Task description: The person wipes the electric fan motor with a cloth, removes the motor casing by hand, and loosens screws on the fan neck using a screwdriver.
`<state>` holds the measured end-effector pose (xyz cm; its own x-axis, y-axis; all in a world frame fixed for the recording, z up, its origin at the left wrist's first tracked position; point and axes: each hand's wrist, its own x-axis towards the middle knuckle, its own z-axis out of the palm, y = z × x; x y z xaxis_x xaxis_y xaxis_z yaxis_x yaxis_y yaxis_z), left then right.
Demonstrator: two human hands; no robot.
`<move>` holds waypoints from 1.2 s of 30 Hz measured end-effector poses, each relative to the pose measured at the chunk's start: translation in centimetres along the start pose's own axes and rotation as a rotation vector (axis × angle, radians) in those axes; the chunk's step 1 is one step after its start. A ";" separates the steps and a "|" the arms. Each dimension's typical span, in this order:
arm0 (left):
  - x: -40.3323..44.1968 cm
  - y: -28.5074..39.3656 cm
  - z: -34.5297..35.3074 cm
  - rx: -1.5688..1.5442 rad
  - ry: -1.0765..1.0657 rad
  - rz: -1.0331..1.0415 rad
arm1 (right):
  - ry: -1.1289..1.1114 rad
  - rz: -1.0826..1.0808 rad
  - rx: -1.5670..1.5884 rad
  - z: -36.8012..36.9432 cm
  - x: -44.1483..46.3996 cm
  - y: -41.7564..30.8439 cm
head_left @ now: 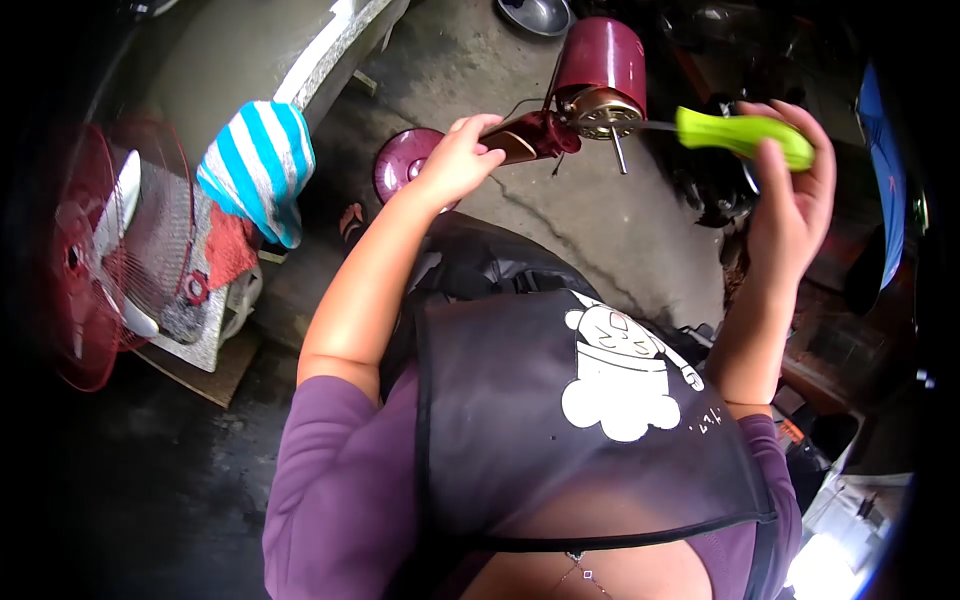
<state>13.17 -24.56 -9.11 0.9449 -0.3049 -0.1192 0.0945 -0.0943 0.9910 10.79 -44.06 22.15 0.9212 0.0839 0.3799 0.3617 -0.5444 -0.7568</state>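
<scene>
My right hand is closed around the lime-green handle of a screwdriver. Its shaft points left, and the tip meets or overlaps the underside of a maroon fan motor housing; exact contact is hard to tell. Below that housing, a maroon fan stand slants left to a round base. My left hand grips this stand, thumb and fingers around it. A thin metal shaft sticks out from the motor's brassy plate.
On the left, a red fan guard and pale blades lie by a stone slab. A blue-and-white striped cloth hangs over the slab's corner, above a red cloth. A metal basin sits on the concrete floor.
</scene>
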 end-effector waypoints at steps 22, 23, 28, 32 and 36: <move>10.1 10.8 0.7 -0.574 -0.601 -0.399 | 0.785 0.595 -0.192 -2.1 -21.2 0.9; 10.5 11.3 0.8 -0.577 -0.579 -0.440 | 0.797 0.628 -0.184 -1.5 -21.1 0.3; 10.0 11.0 0.6 -0.446 -0.585 -0.279 | 0.732 0.664 -0.297 -1.0 -22.1 0.3; 8.8 10.6 0.5 -0.404 -0.506 -0.174 | 0.618 0.733 -0.298 -2.0 -20.9 0.8; 7.9 10.1 0.5 -0.369 -0.419 -0.136 | 0.503 0.599 -0.344 -4.4 -19.2 3.1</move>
<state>21.42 -28.36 -0.06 0.7188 -0.6700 -0.1858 0.3805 0.1554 0.9116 -6.39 -51.02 14.83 0.7403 -0.6352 0.2202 -0.3045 -0.6089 -0.7325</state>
